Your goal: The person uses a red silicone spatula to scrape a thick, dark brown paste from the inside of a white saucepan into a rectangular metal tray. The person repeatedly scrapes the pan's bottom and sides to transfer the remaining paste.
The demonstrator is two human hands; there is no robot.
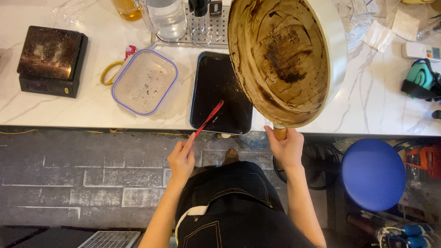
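Note:
My right hand [285, 148] grips the wooden handle of a large white pan [287, 59], tipped up on its side above the counter so its brown-smeared inside faces me. My left hand [182, 158] holds a red spatula [209, 118] whose tip rests in a rectangular tray [222, 94] filled with a dark glossy liquid. The pan's lower rim hangs over the tray's right edge.
A clear plastic container [144, 81] with a purple rim sits left of the tray. A dark scale [50, 59] stands at far left. Glass jars [165, 18] line the back. A blue stool [373, 173] is at my right, a teal glove [421, 78] on the counter.

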